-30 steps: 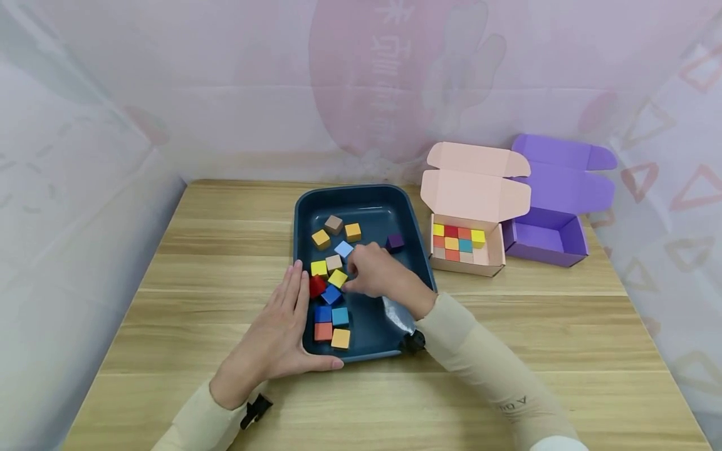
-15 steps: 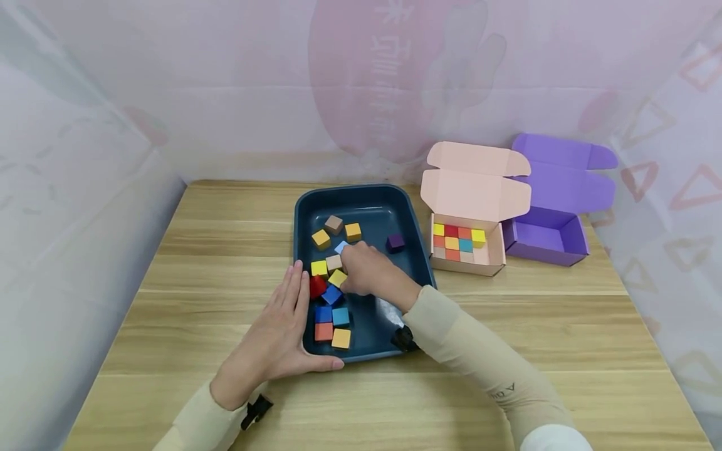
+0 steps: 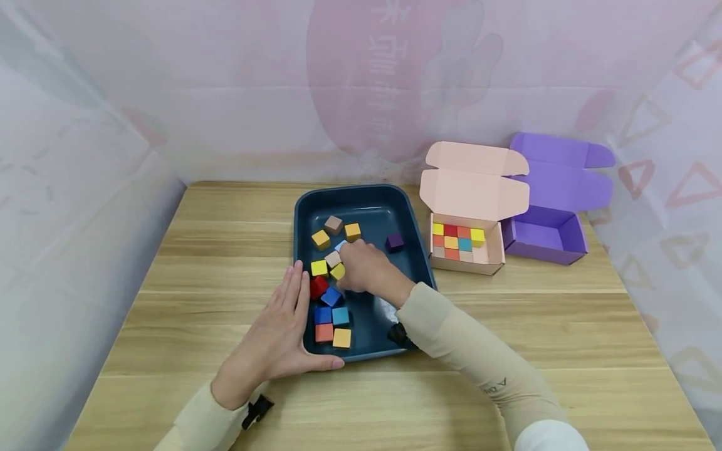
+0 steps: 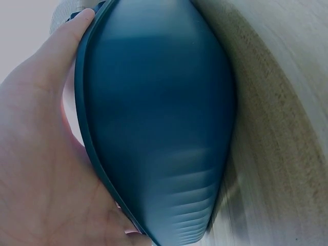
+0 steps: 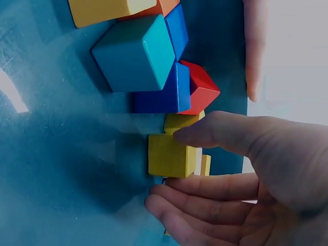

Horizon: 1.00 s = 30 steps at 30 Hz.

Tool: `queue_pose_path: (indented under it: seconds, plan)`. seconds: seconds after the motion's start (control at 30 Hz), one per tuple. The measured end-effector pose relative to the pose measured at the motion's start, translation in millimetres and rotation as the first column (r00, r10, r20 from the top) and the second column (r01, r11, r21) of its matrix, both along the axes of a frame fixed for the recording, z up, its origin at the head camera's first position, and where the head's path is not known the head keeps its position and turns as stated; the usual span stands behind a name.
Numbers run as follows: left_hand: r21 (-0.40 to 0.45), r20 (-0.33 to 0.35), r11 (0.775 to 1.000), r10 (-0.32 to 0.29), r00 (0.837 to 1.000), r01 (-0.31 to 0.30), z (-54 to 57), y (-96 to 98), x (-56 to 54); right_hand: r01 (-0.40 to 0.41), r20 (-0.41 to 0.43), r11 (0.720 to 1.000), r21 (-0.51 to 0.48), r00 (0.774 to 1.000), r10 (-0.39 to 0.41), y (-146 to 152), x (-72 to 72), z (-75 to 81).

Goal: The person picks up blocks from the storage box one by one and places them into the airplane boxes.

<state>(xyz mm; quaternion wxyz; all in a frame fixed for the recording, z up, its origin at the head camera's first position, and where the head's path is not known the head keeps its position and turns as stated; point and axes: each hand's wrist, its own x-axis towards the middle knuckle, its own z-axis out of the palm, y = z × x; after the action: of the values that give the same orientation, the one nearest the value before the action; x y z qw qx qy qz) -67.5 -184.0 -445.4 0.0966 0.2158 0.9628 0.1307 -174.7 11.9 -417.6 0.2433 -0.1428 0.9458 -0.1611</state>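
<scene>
A dark blue tray holds several coloured cubes. My right hand is inside it, thumb and index finger pinching a yellow cube at its sides. Right behind that cube, a pale wooden cube and a second yellow cube sit close by. A light blue cube is partly hidden by my fingers. Nearer me lie a red block and a blue cube. My left hand rests along the tray's left rim with straight fingers, its thumb stretched along the front edge.
Right of the tray stands an open pink box with rows of coloured cubes inside. An open purple box stands beside it. A dark purple cube lies near the tray's right wall. The wooden table meets fabric walls behind.
My right hand has shifted slightly left among the cubes. The yellow cube at its fingers has moved a little away from me, and the pale wooden cube has turned. My left hand stays put.
</scene>
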Motion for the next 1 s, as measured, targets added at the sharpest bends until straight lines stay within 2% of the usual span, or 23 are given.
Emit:
queue_pose_path:
  seconds: [0.37, 0.53, 0.67, 0.83, 1.0]
  plan:
    - [0.010, 0.012, 1.000, 0.008, 1.000, -0.008, -2.3, 0.8, 0.4, 0.018, -0.034, 1.000, 0.023, 0.999, -0.017, 0.9, -1.9, -2.4]
    - [0.008, 0.017, 1.000, 0.008, 1.000, -0.008, -2.6, 1.2, 0.9, 0.053, -0.034, 0.998, -0.028, 0.998, -0.054, 12.8, -2.3, 9.1]
    - [0.011, 0.017, 1.000, 0.001, 1.000, -0.002, -1.8, 2.0, 0.8, 0.087, -0.039, 0.991, -0.103, 0.995, -0.092, 36.3, 1.4, 24.7]
    - [0.012, 0.012, 1.000, 0.006, 1.000, -0.007, -1.8, 2.5, 0.7, 0.112, -0.085, 0.982, -0.149, 0.988, -0.125, 75.4, 7.5, 41.1]
    - [0.014, 0.011, 1.000, 0.016, 1.000, -0.016, -1.7, 1.9, 0.3, 0.087, -0.162, 0.977, -0.196, 0.979, -0.119, 121.4, 11.3, 56.5]
